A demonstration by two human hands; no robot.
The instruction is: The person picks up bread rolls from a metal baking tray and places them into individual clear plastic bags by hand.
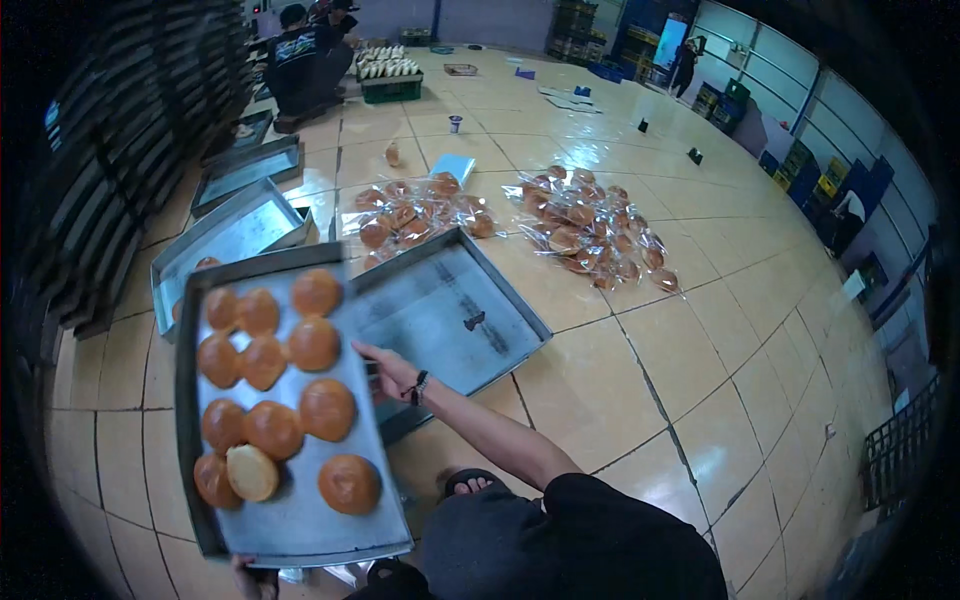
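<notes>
A metal baking tray (300, 532) with several round brown buns (327, 409) is held up at the left; one bun lies pale side up. At its near left corner my left hand (256, 576) grips the edge, partly cut off by the picture's bottom. My right hand (391, 375), with a dark bracelet at the wrist, is at the tray's right side, its fingers partly hidden. Behind that hand, a second metal tray (442, 315) without buns rests on the floor. Beyond it lie two heaps of clear plastic bags of buns (420, 214) (592, 225).
More metal trays (225, 232) lie at the left beside a tall dark rack (112, 172). A light blue packet (453, 168), a cup (455, 124) and a green crate (391, 90) stand farther off. Two people (304, 67) crouch at the back left; another person (685, 66) stands at the back right.
</notes>
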